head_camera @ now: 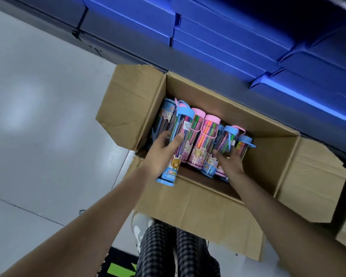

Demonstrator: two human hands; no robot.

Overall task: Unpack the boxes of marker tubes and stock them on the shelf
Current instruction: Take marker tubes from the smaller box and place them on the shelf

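An open cardboard box [268,156] sits on the floor against the shelf base, with several clear marker tubes lying in it. Their caps are blue or pink. My left hand [164,148] grips a blue-capped marker tube [174,156] with a bear picture, raised over the box's near left corner. My right hand [228,160] reaches into the box and closes around another blue-capped tube [227,139]; its fingers lie over the lower part of the tube. Two pink-capped tubes [203,140] lie between my hands.
Stacked blue boxes [228,37] fill the low shelf behind the carton. The carton's flaps [128,100] spread out left, right and toward me. Grey floor [38,116] lies to the left. My checked trousers and a white shoe [140,230] are below the box.
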